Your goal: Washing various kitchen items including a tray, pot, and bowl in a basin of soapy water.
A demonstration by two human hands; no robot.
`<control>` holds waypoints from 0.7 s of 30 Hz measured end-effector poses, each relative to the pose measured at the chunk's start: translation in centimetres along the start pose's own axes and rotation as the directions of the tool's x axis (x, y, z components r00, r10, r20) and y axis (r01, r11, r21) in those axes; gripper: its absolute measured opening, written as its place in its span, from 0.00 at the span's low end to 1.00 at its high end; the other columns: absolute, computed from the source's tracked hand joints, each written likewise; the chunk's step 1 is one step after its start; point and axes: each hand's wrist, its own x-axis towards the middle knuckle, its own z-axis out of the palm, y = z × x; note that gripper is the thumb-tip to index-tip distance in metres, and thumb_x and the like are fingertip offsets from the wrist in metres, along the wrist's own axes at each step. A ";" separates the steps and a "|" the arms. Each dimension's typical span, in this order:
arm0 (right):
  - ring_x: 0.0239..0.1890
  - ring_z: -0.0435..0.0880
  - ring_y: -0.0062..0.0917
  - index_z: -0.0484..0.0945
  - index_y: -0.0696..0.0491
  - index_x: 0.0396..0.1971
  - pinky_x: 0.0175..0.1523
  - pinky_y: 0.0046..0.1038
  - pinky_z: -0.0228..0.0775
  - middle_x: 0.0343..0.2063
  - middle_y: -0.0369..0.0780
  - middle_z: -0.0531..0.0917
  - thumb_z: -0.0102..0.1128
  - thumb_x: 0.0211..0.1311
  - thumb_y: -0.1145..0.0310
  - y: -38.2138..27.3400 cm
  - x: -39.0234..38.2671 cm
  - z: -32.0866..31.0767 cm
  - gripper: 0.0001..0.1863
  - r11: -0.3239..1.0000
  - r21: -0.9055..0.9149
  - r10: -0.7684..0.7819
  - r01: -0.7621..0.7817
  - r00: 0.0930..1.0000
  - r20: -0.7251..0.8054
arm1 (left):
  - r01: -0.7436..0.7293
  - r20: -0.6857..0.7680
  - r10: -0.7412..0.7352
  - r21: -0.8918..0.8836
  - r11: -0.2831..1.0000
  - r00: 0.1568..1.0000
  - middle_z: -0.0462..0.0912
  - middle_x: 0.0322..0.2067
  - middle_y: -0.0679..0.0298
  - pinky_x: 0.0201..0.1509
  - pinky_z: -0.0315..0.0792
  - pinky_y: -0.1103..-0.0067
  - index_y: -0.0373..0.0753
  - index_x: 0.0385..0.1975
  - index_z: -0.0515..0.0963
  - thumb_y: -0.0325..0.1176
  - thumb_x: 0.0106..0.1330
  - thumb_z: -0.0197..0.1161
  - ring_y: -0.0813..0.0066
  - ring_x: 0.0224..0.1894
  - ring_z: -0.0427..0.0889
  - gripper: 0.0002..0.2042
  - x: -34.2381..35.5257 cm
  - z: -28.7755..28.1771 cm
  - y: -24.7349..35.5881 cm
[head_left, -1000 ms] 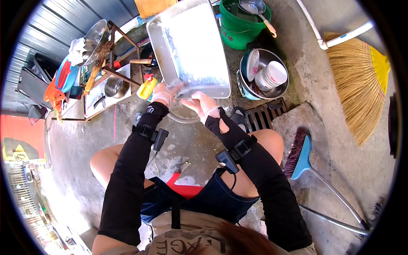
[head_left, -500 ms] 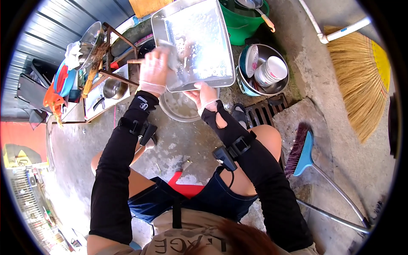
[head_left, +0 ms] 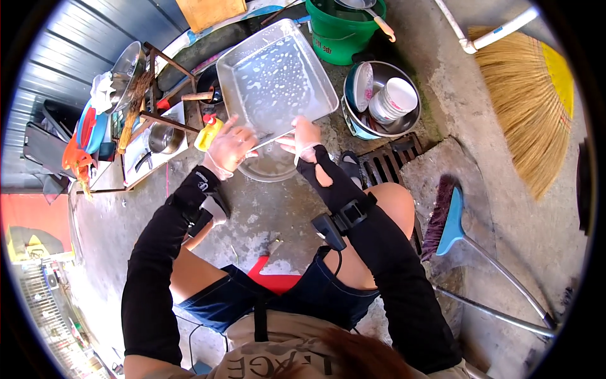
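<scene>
A shallow rectangular metal tray (head_left: 278, 79), its inside wet and dotted with suds, tilts above a round basin (head_left: 270, 169) of cloudy water. My right hand (head_left: 305, 135), in a thin clear glove, grips the tray's near edge. At the near left corner of the tray is my left hand (head_left: 231, 148), also gloved, its fingers bent around the rim. The grey cloth seen earlier is not plainly visible; whether some of it sits under my left hand is hidden. Beside that hand stands a yellow bottle (head_left: 208, 132) with a red cap.
Right of the tray, a metal pot (head_left: 413, 120) holds bowls (head_left: 392, 101). Behind it stands a green bucket (head_left: 341, 38) with a ladle. A floor drain (head_left: 391, 165), a blue-headed broom (head_left: 449, 221) and a straw broom (head_left: 530, 107) lie rightward. A cluttered rack (head_left: 154, 114) is left.
My left hand has moved from wiping inside the tray down to its near left corner, and the cloth has gone from sight. The tray shifted slightly left and down. The yellow bottle came into view.
</scene>
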 end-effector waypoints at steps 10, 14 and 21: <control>0.27 0.81 0.41 0.68 0.66 0.32 0.41 0.45 0.76 0.26 0.51 0.76 0.38 0.50 0.68 2.1 -2.9 0.2 0.16 0.983 0.083 0.157 -0.166 0.982 0.102 | -0.093 -0.063 0.078 -0.299 0.950 0.995 0.74 0.29 0.63 0.44 0.64 0.68 0.41 0.30 0.74 0.43 0.51 0.63 0.60 0.37 0.75 0.14 3.3 -1.0 0.0; 0.37 0.81 0.49 0.61 0.72 0.44 0.46 0.46 0.74 0.35 0.58 0.76 0.36 0.52 0.69 -0.4 -4.7 -3.6 0.23 0.988 -0.002 0.151 -0.152 0.979 0.135 | 0.067 0.075 -0.059 -0.113 0.991 0.995 0.75 0.32 0.59 0.47 0.64 0.67 0.39 0.38 0.74 0.43 0.48 0.64 0.58 0.41 0.73 0.19 1.2 -2.0 -5.4; 0.38 0.79 0.53 0.54 0.68 0.53 0.42 0.45 0.76 0.39 0.57 0.75 0.38 0.48 0.68 -7.2 -9.6 -4.2 0.30 0.993 -0.079 0.101 -0.086 0.974 0.201 | 0.114 -0.305 -0.199 -0.275 0.955 0.931 0.74 0.37 0.55 0.47 0.68 0.69 0.35 0.37 0.72 0.28 0.42 0.68 0.54 0.44 0.73 0.20 1.4 -3.2 -8.4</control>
